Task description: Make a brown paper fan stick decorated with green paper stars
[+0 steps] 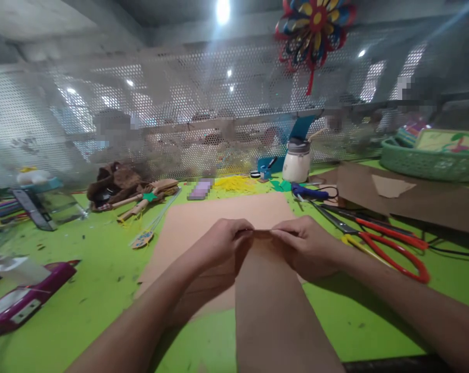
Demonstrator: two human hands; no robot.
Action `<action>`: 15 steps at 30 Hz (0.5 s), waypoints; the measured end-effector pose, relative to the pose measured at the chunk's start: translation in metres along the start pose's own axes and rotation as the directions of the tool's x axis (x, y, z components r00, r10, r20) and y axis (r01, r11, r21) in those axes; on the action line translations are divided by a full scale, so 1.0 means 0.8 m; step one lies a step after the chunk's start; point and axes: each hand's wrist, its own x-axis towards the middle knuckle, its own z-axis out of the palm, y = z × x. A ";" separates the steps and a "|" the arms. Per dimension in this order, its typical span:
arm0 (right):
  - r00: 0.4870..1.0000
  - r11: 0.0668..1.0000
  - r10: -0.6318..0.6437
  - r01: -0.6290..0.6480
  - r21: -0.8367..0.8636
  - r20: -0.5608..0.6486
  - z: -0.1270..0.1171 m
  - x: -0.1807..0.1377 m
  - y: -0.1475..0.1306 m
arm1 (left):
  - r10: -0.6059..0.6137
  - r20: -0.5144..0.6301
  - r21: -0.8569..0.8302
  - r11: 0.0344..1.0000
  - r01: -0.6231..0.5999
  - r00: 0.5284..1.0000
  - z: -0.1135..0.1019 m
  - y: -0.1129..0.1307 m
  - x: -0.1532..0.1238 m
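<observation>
A long strip of brown paper (275,311) runs from the lower edge of the view up to my two hands. Its far end is pinched between the thumb and fingers of my left hand (229,238) and of my right hand (310,241), with a narrow folded-looking edge showing between them. Beneath, a larger sheet of tan paper (222,210) lies flat on the green table (114,290). Red-handled scissors (393,254) rest beside my right forearm.
Behind the sheet are yellow shreds (236,184), a blue glue gun (310,192) and a white jar (296,163). Dark brown cardboard (358,189) and a green basket (432,160) stand at right. A purple power strip (32,298) lies left, a stick bundle (141,202) farther back.
</observation>
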 end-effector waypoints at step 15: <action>0.930 0.658 0.368 -0.272 0.702 0.016 0.018 -0.001 0.002 | -0.128 0.381 -0.597 0.722 0.349 0.916 -0.006 -0.012 -0.003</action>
